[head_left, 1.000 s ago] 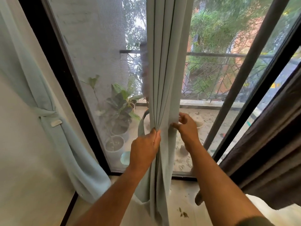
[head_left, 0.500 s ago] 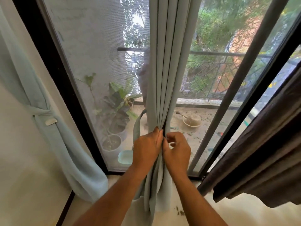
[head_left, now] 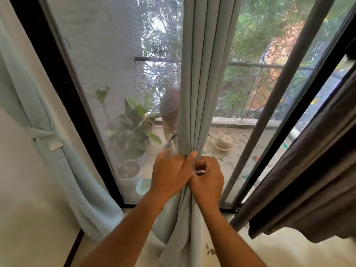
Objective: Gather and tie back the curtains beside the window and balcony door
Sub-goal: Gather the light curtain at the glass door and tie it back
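Gripping curtain (head_left: 202,78), left hand (head_left: 170,175), right hand (head_left: 209,179)

Daylight only, entering through glass door (head_left: 119,78) from balcony; room side dimmer. Outdoor trees (head_left: 256,29) bright, slightly washed, soft with motion blur. Wall (head_left: 23,189) at left evenly lit, pale. Dark curtain (head_left: 312,170) at right underexposed, folds barely readable. Grey curtain (head_left: 204,74) backlit, fold shadows running vertical. Both hands sharp enough, edges slightly smeared. Wide-angle distortion: door frame (head_left: 57,93) leans outward at both sides. Mesh haze over plants (head_left: 136,120). No hard glare.
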